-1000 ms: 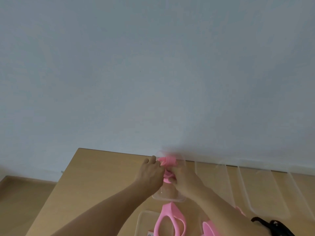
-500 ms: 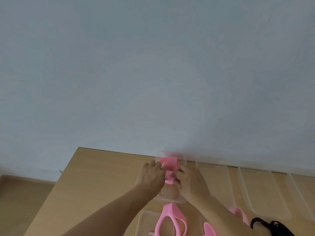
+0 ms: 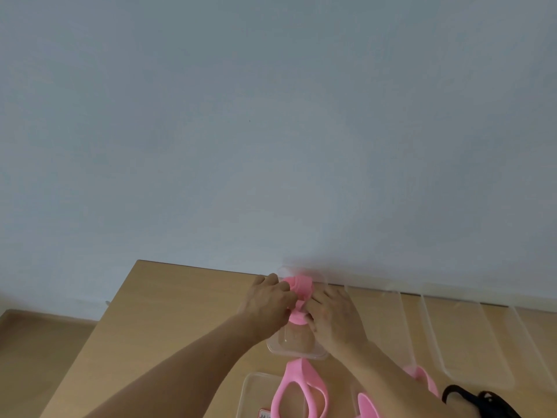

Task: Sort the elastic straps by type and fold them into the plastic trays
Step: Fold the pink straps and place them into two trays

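Nearest me, at the bottom edge, I see a loose pink strap loop (image 3: 301,390) lying across a clear plastic tray (image 3: 256,387), and a black strap (image 3: 479,401) bunched at the lower right of the worktop (image 3: 168,312). More pink strap pieces (image 3: 422,377) peek out beside my right forearm. Farther in, my left hand (image 3: 265,303) and right hand (image 3: 334,315) meet over a narrow clear tray (image 3: 297,346), both pinching a folded pink strap (image 3: 298,292) with their fingertips, pressing it into the tray's far end. To the right, more empty clear trays (image 3: 470,342) lie side by side. Beyond the worktop's back edge stands a plain pale wall (image 3: 271,131).
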Available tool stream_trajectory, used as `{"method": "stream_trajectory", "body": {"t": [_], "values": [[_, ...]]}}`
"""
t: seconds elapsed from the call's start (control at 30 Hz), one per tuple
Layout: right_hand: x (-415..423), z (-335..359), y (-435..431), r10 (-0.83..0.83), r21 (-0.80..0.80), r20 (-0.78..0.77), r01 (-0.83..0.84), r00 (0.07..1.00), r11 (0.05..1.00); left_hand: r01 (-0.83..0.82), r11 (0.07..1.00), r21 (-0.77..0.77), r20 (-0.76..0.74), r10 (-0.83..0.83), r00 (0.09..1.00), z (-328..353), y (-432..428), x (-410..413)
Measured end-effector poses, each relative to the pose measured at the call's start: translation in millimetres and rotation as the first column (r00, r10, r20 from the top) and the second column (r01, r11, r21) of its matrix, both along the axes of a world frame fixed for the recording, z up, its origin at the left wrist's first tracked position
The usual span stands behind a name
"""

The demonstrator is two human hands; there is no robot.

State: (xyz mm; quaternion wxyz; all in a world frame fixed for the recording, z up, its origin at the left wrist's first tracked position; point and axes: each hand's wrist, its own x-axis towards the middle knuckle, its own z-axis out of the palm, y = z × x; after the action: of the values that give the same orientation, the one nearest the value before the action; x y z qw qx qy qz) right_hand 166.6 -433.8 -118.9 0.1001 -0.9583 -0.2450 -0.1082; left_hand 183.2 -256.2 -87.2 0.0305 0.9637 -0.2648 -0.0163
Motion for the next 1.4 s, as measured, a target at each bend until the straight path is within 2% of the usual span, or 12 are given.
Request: {"method": "stream_trajectory", "body": {"t": [0.07, 0.13, 0.23, 0.3, 0.4, 0.6, 0.77, 0.87, 1.0, 1.13, 1.4], "values": [[0, 0, 0, 0.01, 0.025, 0.012, -0.01, 1.0, 1.0, 0.008, 1.0, -0.014, 0.069, -0.007, 0.998, -6, 2, -1], [0, 0, 0, 0.008, 0.062, -0.003, -0.007, 1.0, 0.998, 0.031, 0.995, -0.095, 0.092, -0.023, 0.996, -11, 3, -2], [-1, -1, -1, 0.001, 0.098, -0.048, 0.004, 0.999, 0.995, 0.053, 0.981, -0.187, 0.017, -0.05, 0.999, -13, 6, -1], [0, -2, -2, 0.003, 0.106, -0.067, 0.004, 0.998, 0.994, 0.076, 0.978, -0.192, -0.058, -0.089, 0.994, -13, 13, 1], [2, 2, -1, 0.012, 0.088, -0.064, -0.007, 0.998, 0.996, 0.118, 0.988, -0.101, -0.16, -0.133, 0.978, -5, 17, 5], [2, 11, 5, -0.029, 0.111, -0.133, 0.044, 0.991, 0.993, 0.073, 0.996, 0.043, -0.073, -0.07, 0.995, -8, 9, 3], [7, 10, 5, -0.086, 0.106, -0.279, 0.119, 0.956, 0.987, 0.029, 0.998, 0.049, 0.059, -0.032, 0.998, -24, 9, -4], [7, 9, 6, -0.08, 0.143, -0.257, 0.12, 0.963, 0.982, -0.009, 1.0, -0.012, 0.109, 0.01, 0.994, -22, 7, -3], [7, 6, 3, -0.058, 0.144, -0.236, 0.094, 0.97, 0.985, 0.0, 1.0, -0.006, 0.053, 0.001, 0.999, -15, 12, -2], [7, 1, 1, -0.055, 0.162, -0.231, 0.094, 0.971, 0.982, -0.015, 0.998, -0.062, 0.034, 0.018, 0.999, -16, 14, -3], [4, 0, -3, -0.098, 0.177, -0.09, 0.113, 0.991, 0.978, -0.011, 0.984, -0.18, 0.068, 0.023, 0.997, -13, 6, -5]]}}
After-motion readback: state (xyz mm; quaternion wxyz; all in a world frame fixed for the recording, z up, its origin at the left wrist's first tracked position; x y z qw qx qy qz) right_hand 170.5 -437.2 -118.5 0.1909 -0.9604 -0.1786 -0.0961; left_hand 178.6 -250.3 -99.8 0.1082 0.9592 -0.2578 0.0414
